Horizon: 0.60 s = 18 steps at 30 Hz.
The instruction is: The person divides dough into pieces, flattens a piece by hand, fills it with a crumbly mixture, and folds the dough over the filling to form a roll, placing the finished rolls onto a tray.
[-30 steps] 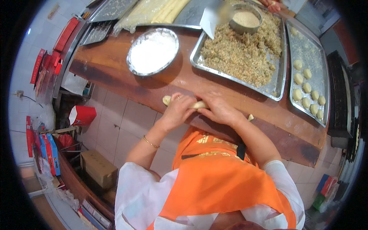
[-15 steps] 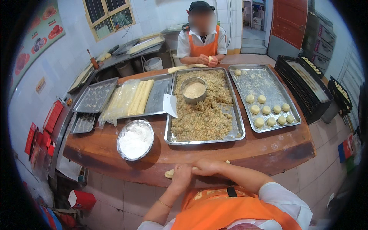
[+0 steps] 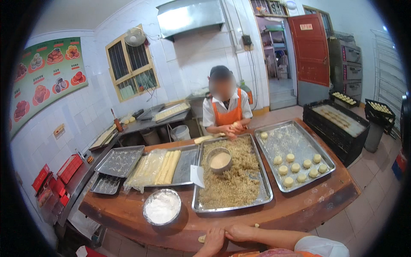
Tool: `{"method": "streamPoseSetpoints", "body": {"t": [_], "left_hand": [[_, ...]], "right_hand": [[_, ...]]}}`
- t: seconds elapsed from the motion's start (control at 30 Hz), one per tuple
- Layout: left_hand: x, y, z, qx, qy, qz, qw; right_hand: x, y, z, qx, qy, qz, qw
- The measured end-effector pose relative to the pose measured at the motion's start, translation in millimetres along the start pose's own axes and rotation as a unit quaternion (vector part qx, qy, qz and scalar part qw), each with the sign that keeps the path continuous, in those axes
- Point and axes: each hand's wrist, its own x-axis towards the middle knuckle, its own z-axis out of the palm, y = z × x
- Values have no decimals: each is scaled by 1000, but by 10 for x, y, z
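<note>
At the near edge of the wooden table, my left hand (image 3: 213,240) is curled over a pale dough piece (image 3: 201,238), whose end shows to its left. My right hand (image 3: 237,232) is beside it, fingers bent on the same dough, which is mostly hidden. A small dough bit (image 3: 256,225) lies to the right. Just beyond are a metal bowl of white powder (image 3: 162,205) and a big tray of crumbly mixture (image 3: 231,188) holding a round tin of pale granules (image 3: 220,159). A white flat scraper (image 3: 197,174) rests on that tray's left edge.
A tray of dough rounds (image 3: 291,132) is right, trays with long dough strips (image 3: 171,162) left. A co-worker (image 3: 227,109) in an orange apron handles dough across the wooden table (image 3: 312,205). Stacked black trays (image 3: 338,141), a red door (image 3: 310,51) and wall counters are beyond.
The view has tilted up, bringing the co-worker, door and walls into sight and pushing my hands to the lower edge. My hands remain together on the dough.
</note>
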Motion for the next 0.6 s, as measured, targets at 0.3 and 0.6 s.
{"method": "streamPoseSetpoints", "body": {"t": [0.3,0.6], "left_hand": [[34,248,-62,16,-41,-18,999],[166,261,4,20,-7,-11,1000]], "right_hand": [[-131,-44,-13,-78,-50,98,991],[-131,9,-137,-86,-74,77,991]]}}
